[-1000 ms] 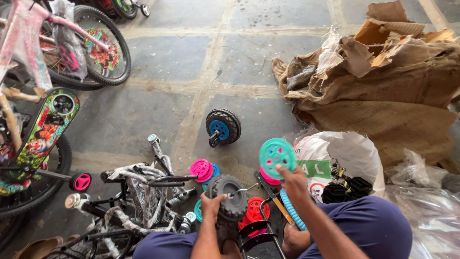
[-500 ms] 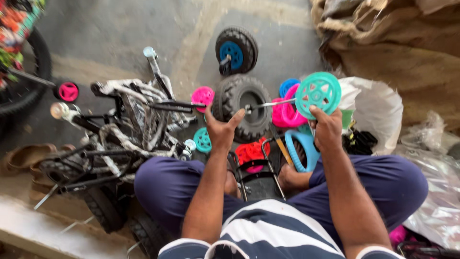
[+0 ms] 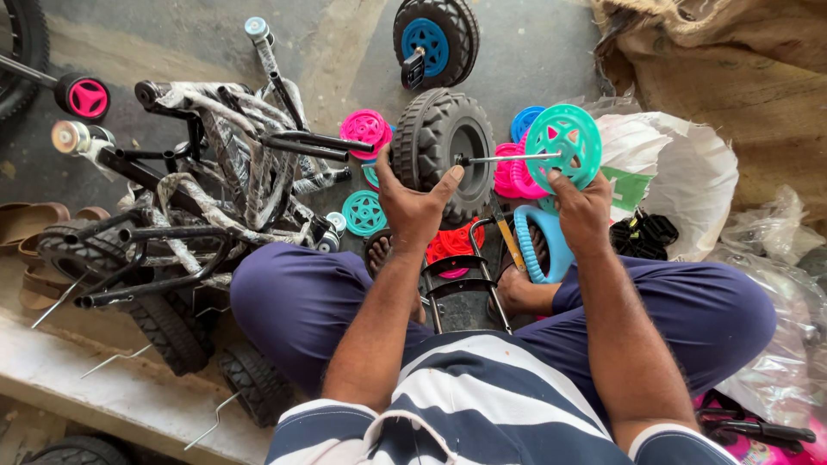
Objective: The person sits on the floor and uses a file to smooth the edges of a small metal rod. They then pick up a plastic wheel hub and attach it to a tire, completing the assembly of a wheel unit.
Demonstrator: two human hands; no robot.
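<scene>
The left hand now cups the black knobbly rubber wheel, brought closer; the right hand pinches the teal plastic spoked disc, its thin metal axle reaching the wheel's hub.

Grey concrete floor; blue-hubbed black wheel lies on it, wrapped bike frames left of wheel, burlap sacking right.
</scene>
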